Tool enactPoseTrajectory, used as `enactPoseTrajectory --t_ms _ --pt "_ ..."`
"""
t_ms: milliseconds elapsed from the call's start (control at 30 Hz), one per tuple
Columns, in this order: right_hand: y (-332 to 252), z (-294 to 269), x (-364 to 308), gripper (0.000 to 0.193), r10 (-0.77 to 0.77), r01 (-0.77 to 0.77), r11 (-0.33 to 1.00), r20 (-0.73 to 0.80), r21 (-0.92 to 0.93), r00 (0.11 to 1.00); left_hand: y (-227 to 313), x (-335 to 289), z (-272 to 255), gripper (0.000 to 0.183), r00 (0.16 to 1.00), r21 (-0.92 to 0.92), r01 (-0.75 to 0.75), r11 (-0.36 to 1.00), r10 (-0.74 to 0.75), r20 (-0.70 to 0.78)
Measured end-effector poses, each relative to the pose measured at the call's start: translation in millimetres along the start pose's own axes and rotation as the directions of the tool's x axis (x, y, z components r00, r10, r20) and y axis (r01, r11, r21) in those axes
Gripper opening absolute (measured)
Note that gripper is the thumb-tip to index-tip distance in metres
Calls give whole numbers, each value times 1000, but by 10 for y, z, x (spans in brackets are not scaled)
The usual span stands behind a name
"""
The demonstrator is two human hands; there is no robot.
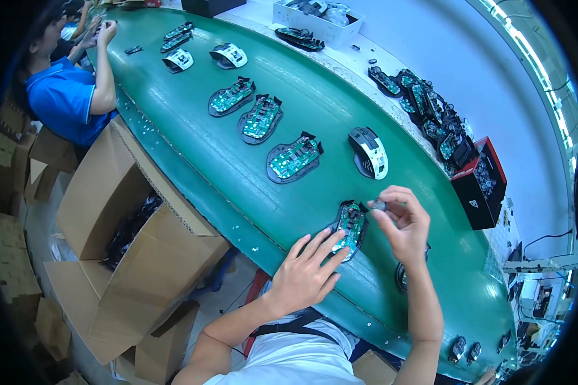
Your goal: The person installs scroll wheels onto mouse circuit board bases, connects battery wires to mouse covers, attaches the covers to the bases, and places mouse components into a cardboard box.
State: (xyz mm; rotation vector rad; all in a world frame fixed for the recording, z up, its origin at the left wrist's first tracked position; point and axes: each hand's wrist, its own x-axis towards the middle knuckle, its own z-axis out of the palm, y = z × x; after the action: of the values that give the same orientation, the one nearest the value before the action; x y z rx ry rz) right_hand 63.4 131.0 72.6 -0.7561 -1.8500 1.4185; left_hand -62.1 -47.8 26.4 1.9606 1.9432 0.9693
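Observation:
Right in front of me on the green belt (237, 173) lies an open computer mouse base (352, 221) with a green circuit board in it. My left hand (307, 269) is open, fingers spread, its fingertips resting on the near-left part of that base. Just beyond the base's right side, my right hand (401, 221) pinches a small dark grey wheel (379, 205) between thumb and fingers. Beneath my right wrist another mouse base (401, 277) is partly hidden. Farther off sits a grey and white mouse shell (370, 153), apart from both hands.
Several opened mouse bases (293, 158) and white-grey shells (228, 56) lie along the belt. On the ledge beyond are a pile of mouse bases (430, 109), a black-red box (478, 192) and a white tray (321, 22). A cardboard box (154, 256) stands left; a co-worker (67, 90) sits far left.

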Motion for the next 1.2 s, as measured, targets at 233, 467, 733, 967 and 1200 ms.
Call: enactPoseTrajectory --t_ms 233,467,733,967,1200 --pt "-71 -90 -28 22 225 -223 969 -3 107 974 -8 2 -11 47 999 -13 -32 999 32 -10" --pt "-41 78 -40 24 -21 86 861 133 -501 991 -24 -9 -73 45 1000 -24 -30 999 30 -9" --pt "34 131 -60 24 -187 305 690 246 -656 951 -67 -14 -82 43 998 -68 -55 996 54 -19" --pt "-64 233 -106 29 -64 176 715 186 -677 980 -103 -19 -122 43 998 -90 -65 994 64 -9" --pt "67 163 -121 26 -195 233 716 132 -658 972 -112 -12 -148 42 997 -109 -82 991 83 6"
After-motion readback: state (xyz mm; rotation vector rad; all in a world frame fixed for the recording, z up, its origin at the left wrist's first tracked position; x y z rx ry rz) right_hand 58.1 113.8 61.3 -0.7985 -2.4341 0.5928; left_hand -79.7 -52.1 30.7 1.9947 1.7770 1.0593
